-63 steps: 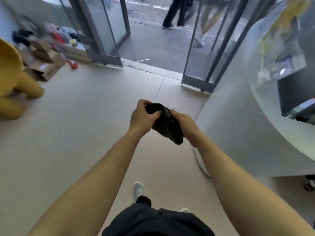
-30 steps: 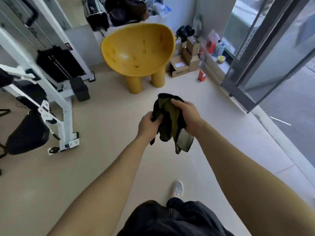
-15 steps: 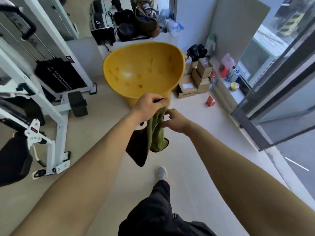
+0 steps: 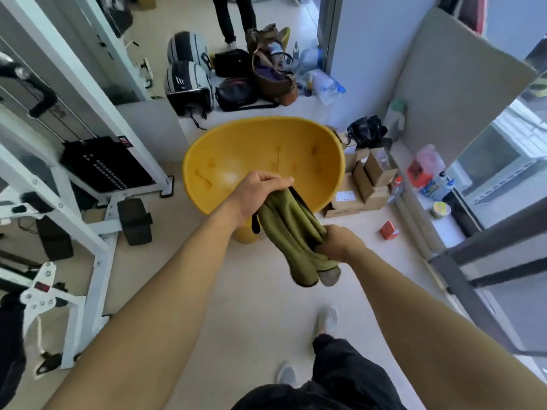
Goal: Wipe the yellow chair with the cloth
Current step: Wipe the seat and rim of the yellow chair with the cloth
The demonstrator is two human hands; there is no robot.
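The yellow chair point(image 4: 266, 152), a round bowl-shaped seat on thick legs, stands on the floor straight ahead. An olive-green cloth point(image 4: 291, 235) with a dark underside hangs bunched between my hands, just in front of the chair's front rim. My left hand point(image 4: 257, 190) grips the cloth's upper end over the seat's near edge. My right hand point(image 4: 337, 242) grips the cloth lower down, closer to me. The cloth's tail dangles below my right hand. The cloth does not touch the chair.
A white weight machine point(image 4: 74, 179) fills the left side. Cardboard boxes point(image 4: 364, 182), bottles point(image 4: 426, 167) and a small red carton point(image 4: 389, 230) lie right of the chair. Helmets point(image 4: 188, 84) and bags point(image 4: 272, 72) sit behind it, where a person point(image 4: 233, 19) stands. A glass door frame point(image 4: 485, 253) runs along the right.
I have turned from the doorway and walked up to the chair, which now looms closer. The cloth has been stretched out lengthwise, my left hand rising and my right hand dropping lower.
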